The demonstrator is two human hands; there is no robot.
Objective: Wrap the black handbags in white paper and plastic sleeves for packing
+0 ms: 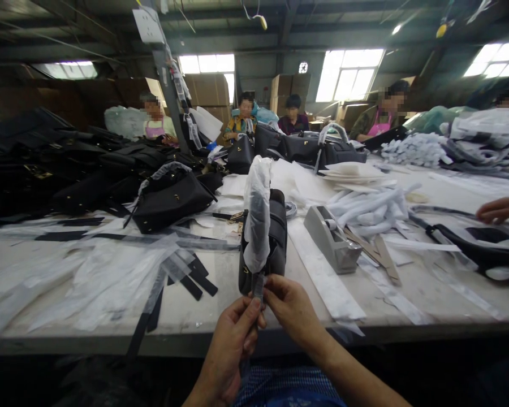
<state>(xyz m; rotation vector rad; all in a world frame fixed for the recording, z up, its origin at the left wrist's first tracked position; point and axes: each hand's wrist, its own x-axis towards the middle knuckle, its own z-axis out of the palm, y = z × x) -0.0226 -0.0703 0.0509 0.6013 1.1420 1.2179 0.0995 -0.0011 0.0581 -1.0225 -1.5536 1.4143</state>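
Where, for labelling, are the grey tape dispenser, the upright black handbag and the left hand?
Grey tape dispenser [328,237]: head view, sloped body.
Upright black handbag [277,237]: head view, side panel.
Left hand [233,345]: head view, back of hand.

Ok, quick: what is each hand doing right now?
Left hand: closed, pinching the lower end of the plastic-wrapped strap on the black bag.
Right hand: closed, pinching the same strap end.

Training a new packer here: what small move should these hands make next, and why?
Probably wind the strip around the lower end of the white wrap: left hand and right hand pinch it just below that wrap, in front of the black bag.
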